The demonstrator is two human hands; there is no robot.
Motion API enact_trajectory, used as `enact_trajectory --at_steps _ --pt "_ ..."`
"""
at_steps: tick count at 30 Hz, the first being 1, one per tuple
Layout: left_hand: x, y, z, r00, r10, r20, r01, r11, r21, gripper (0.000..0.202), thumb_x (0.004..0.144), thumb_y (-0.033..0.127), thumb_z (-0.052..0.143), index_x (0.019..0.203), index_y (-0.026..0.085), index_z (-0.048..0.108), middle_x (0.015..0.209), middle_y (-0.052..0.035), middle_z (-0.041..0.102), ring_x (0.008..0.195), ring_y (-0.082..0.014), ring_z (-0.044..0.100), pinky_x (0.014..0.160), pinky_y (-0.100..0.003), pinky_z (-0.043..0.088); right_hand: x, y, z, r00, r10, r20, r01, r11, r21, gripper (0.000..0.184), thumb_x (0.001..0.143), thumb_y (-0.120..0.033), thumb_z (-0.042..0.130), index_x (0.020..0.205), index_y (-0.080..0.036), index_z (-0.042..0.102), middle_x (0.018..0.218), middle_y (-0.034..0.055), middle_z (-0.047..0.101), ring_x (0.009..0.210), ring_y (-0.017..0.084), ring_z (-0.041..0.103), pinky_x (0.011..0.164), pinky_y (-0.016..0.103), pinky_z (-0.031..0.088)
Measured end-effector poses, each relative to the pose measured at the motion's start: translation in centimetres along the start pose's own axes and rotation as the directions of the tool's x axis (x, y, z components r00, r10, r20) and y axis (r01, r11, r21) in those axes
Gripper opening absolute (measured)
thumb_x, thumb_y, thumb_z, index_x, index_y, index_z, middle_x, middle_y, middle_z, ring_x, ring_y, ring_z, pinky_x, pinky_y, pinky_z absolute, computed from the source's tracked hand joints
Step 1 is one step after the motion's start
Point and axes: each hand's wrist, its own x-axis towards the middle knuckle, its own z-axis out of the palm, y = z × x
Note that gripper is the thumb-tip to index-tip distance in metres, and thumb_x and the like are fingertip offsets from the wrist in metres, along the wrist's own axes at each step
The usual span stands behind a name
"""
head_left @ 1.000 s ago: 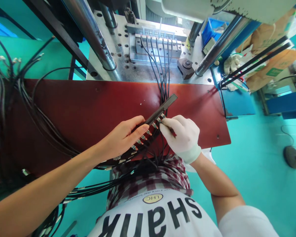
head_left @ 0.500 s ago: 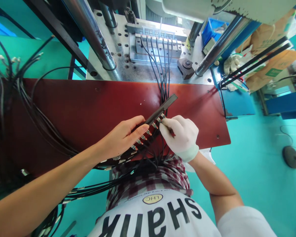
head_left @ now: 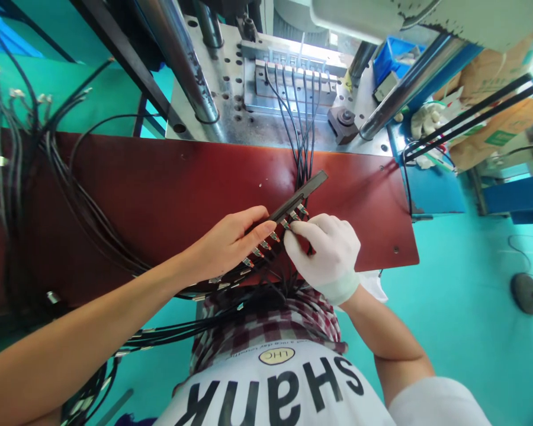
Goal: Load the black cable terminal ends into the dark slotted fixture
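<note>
My bare left hand (head_left: 237, 239) grips a dark narrow bar (head_left: 299, 196) between thumb and fingers, and the bar slants up to the right above the red board. Along its near side sits a row of metal cable connectors (head_left: 265, 244), with black cables trailing toward my lap. My right hand (head_left: 326, 248), in a white glove, is closed with thumb and forefinger pinched at a cable connector (head_left: 286, 225) on the bar. The glove partly hides that connector and its cable.
Beyond the red board (head_left: 213, 183) stands a press with steel posts (head_left: 182, 65) and a metal mould (head_left: 295, 89), from which several black cables (head_left: 302, 142) run toward me. Bundled cables (head_left: 77, 189) lie at left. A blue bin (head_left: 387, 59) stands at back right.
My right thumb and forefinger have moved down the row, from connectors near the bar's far end to one closer to my left hand. The left hand keeps its grip. The view has shifted slightly.
</note>
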Motion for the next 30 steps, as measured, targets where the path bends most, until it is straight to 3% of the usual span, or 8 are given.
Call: enact_trajectory --at_steps 7,13,18,22,27,30 --pt "0.0 -0.1 -0.2 0.999 0.037 0.005 -0.037 0.999 0.027 0.041 0.1 0.053 0.04 0.084 0.016 0.047 0.073 0.0032 0.043 0.066 -0.0092 0.041 0.059 -0.025 0.032 0.1 0.0 0.7 0.998 -0.036 -0.043 0.035 0.999 -0.012 0.006 0.083 -0.023 0.068 0.078 -0.021 0.069 0.072 -0.0022 0.06 0.066 0.012 0.052 0.066 0.032 0.036" --pt "-0.1 -0.2 0.0 1.0 0.023 -0.018 -0.023 0.999 0.026 0.041 0.1 0.053 0.039 0.085 0.016 0.047 0.073 0.0031 0.044 0.067 -0.0095 0.042 0.059 -0.026 0.032 -0.4 -1.0 -1.0 0.998 0.026 0.057 -0.027 0.999 0.026 0.016 0.085 -0.032 0.07 0.099 -0.025 0.071 0.087 -0.0016 0.065 0.079 0.015 0.058 0.075 0.034 0.038" --pt "0.1 0.0 0.0 0.999 0.024 -0.027 -0.023 0.999 0.046 0.04 0.1 0.052 0.039 0.083 0.016 0.047 0.073 0.0027 0.045 0.067 -0.0099 0.043 0.059 -0.027 0.03 -0.4 -1.9 -0.7 0.991 -0.025 0.133 0.03 0.999 -0.031 0.012 0.089 -0.036 0.064 0.087 -0.027 0.072 0.079 -0.0013 0.062 0.074 0.017 0.053 0.071 0.037 0.034" --pt "0.0 0.0 -0.1 0.999 0.027 -0.02 -0.027 0.999 0.04 0.041 0.1 0.052 0.039 0.082 0.016 0.045 0.072 0.003 0.045 0.066 -0.0096 0.042 0.058 -0.027 0.03 -0.2 -2.1 0.2 0.996 -0.032 0.089 0.034 0.999 -0.026 0.013 0.088 -0.029 0.063 0.079 -0.025 0.07 0.074 -0.0015 0.06 0.07 0.016 0.05 0.069 0.036 0.032" --pt "-0.2 -0.2 -0.1 0.999 0.028 -0.025 -0.028 0.999 0.021 0.041 0.1 0.053 0.039 0.084 0.016 0.046 0.073 0.0034 0.046 0.067 -0.0093 0.042 0.059 -0.027 0.032 -0.5 -2.4 -1.1 0.99 -0.026 0.141 0.027 1.0 -0.005 0.014 0.088 -0.033 0.067 0.1 -0.027 0.071 0.086 -0.0023 0.065 0.077 0.016 0.055 0.073 0.035 0.035" --pt "-0.2 -0.1 -0.1 0.999 0.027 -0.03 -0.027 1.0 0.016 0.041 0.1 0.053 0.039 0.083 0.016 0.046 0.071 0.0037 0.044 0.065 -0.0088 0.04 0.058 -0.026 0.031 -0.6 -3.0 -1.6 0.983 -0.078 0.166 0.079 0.997 -0.003 0.017 0.087 -0.035 0.068 0.102 -0.027 0.071 0.085 -0.0022 0.065 0.077 0.016 0.055 0.072 0.036 0.034"
